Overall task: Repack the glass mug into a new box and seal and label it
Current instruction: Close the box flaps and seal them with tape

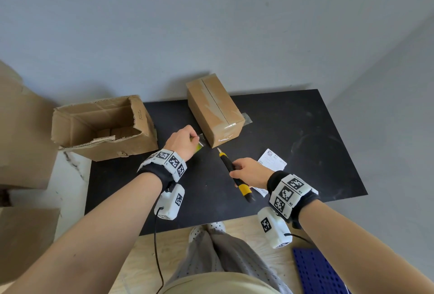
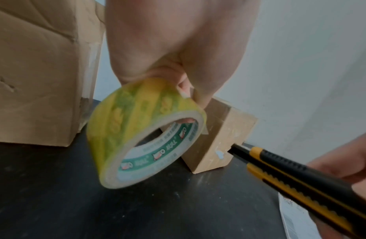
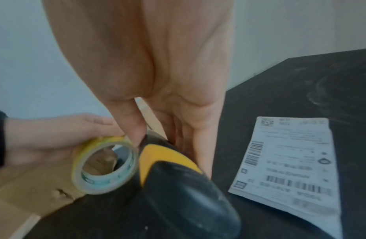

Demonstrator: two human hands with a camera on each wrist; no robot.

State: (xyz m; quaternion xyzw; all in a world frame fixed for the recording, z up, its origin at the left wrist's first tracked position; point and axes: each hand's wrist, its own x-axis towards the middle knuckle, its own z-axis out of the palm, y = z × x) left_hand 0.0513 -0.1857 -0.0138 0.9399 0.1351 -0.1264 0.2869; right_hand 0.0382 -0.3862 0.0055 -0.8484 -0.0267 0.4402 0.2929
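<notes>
A closed, taped cardboard box [image 1: 215, 108] stands on the black table [image 1: 305, 134]; it also shows in the left wrist view as the small box [image 2: 225, 142]. My left hand [image 1: 183, 142] grips a yellow-green tape roll [image 2: 143, 134] just left of the box's near end, held above the table. A strip of tape runs from the roll to the box. My right hand [image 1: 251, 173] grips a black and yellow utility knife [image 1: 236, 175], tip pointing at the box's near corner. The knife [image 2: 296, 179] nearly touches the box. The mug is not visible.
An open, torn cardboard box [image 1: 103, 127] stands at the table's left end. A white shipping label [image 3: 288, 163] lies on the table right of my right hand. More cardboard [image 1: 21, 129] is stacked at far left. A blue perforated board [image 1: 317, 272] lies on the floor.
</notes>
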